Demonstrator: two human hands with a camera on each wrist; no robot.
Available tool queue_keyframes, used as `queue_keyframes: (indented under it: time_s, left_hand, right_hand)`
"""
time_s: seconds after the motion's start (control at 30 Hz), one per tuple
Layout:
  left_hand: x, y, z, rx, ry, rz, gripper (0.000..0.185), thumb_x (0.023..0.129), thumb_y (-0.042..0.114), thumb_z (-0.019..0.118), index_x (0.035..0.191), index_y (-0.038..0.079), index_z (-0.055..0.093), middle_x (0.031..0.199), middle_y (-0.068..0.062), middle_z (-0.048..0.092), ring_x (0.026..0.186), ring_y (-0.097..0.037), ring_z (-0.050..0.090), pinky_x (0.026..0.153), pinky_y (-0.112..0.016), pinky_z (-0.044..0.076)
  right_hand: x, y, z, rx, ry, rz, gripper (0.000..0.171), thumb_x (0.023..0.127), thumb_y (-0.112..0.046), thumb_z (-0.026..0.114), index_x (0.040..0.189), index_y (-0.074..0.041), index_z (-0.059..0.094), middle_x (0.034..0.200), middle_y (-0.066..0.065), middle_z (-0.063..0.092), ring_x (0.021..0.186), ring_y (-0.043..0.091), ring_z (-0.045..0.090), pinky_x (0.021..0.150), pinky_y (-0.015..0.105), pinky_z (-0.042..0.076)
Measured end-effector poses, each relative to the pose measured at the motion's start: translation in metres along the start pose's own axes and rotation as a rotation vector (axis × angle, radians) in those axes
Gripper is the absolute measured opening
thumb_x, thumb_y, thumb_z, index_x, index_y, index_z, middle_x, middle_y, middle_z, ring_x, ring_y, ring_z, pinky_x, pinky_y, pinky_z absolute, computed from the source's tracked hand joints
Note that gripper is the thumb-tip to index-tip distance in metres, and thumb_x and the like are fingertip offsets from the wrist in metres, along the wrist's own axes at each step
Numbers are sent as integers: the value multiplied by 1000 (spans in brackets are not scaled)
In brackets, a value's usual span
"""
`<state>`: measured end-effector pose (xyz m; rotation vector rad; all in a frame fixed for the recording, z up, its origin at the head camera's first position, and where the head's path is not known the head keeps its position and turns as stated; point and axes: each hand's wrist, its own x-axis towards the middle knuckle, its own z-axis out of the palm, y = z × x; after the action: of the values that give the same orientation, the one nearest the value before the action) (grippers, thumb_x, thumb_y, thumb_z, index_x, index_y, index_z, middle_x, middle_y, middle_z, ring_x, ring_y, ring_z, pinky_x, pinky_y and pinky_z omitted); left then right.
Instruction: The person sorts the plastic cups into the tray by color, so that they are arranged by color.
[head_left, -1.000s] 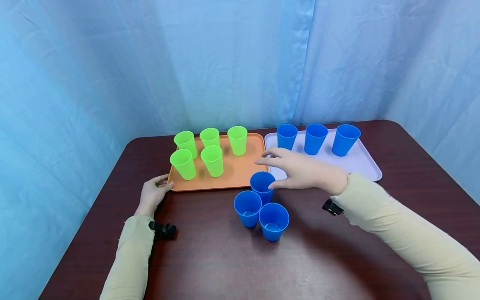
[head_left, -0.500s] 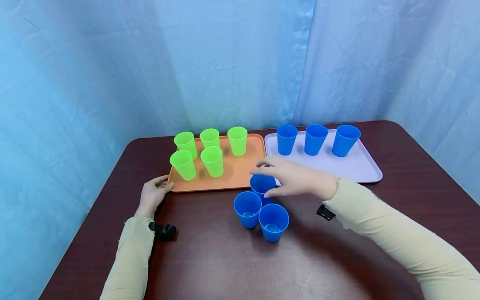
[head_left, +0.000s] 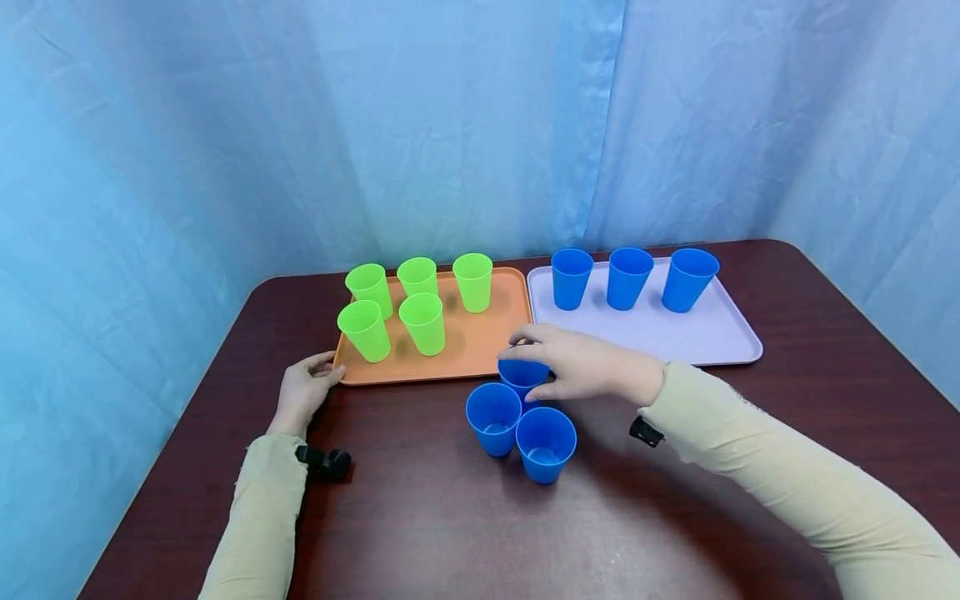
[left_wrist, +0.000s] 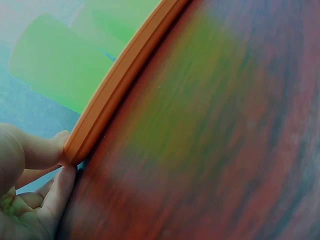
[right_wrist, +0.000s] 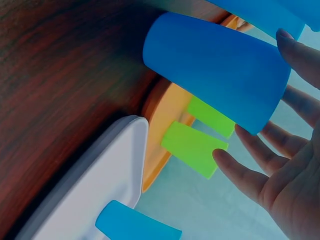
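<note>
Three blue cups stand close together on the dark table. My right hand (head_left: 534, 367) is lowered over the rearmost blue cup (head_left: 521, 379), fingers spread about its rim. The right wrist view shows that cup (right_wrist: 210, 65) with my straight fingers (right_wrist: 250, 142) beside its rim and my thumb at its side; no firm grip shows. The other two blue cups (head_left: 492, 415) (head_left: 545, 443) stand just in front. My left hand (head_left: 330, 368) pinches the front left corner of the orange tray (head_left: 480, 350); in the left wrist view, thumb and finger (left_wrist: 62, 182) meet at the tray's rim (left_wrist: 120, 80).
Several green cups (head_left: 422, 321) stand on the orange tray. To its right lies a lilac tray (head_left: 675, 333) with three blue cups (head_left: 627, 277) along its back edge. Blue curtains close off the back and sides. A black wrist camera (head_left: 324, 461) lies by my left sleeve.
My right hand has moved left and down from above the lilac tray's front edge onto the rearmost blue cup. The left hand and the cups have stayed put.
</note>
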<state>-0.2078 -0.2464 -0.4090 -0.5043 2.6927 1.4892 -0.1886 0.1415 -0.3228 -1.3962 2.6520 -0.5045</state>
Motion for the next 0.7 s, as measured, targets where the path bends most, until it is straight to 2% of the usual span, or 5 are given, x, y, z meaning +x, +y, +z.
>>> queue_keyframes:
  time_s: [0.4, 0.7]
  left_hand:
    - [-1, 1, 1, 10, 13, 11, 45, 94, 15, 59, 136, 1, 50, 120, -20, 56, 106, -28, 56, 74, -21, 43]
    - [-1, 1, 1, 2, 17, 14, 45, 94, 15, 59, 136, 1, 50, 120, -20, 56, 108, -28, 57, 76, -21, 45]
  right_hand:
    - [0, 4, 8, -24, 54, -68, 51, 82, -24, 74, 128, -10, 58, 123, 11, 54, 113, 25, 53, 91, 38, 49]
    - [0, 5, 10, -26, 79, -79, 50, 82, -24, 75, 127, -9, 59, 124, 12, 54, 113, 25, 53, 91, 39, 49]
